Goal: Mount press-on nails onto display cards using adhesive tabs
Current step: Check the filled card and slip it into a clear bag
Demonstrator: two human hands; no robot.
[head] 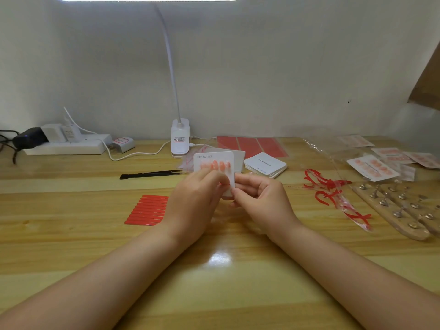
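The display card [215,160] is held upright just above the table [71,234], between both hands. A row of peach-coloured press-on nails [215,165] already sits across its upper half, below the printed size boxes.

The left hand [197,201] has its fingers curled round the card's left edge and lower face, partly covering the nail row. The right hand [259,198] grips the card's lower right edge with curled fingers; a small red fleck shows between the two hands, possibly an adhesive tab or its backing, but it is too small to identify.

Judged step: seating or tab-fitting on a card with one row mounted. The lower half is hidden by the hands, so its state cannot be told.

The next move probably calls for a fresh tab from the red adhesive strips [148,210] lying left of the hands, or for the tweezers [152,174] beyond them. One hand must free itself while the other keeps the card steady.

Blank cards [265,165] are stacked behind; bagged finished cards [372,168] lie far right.
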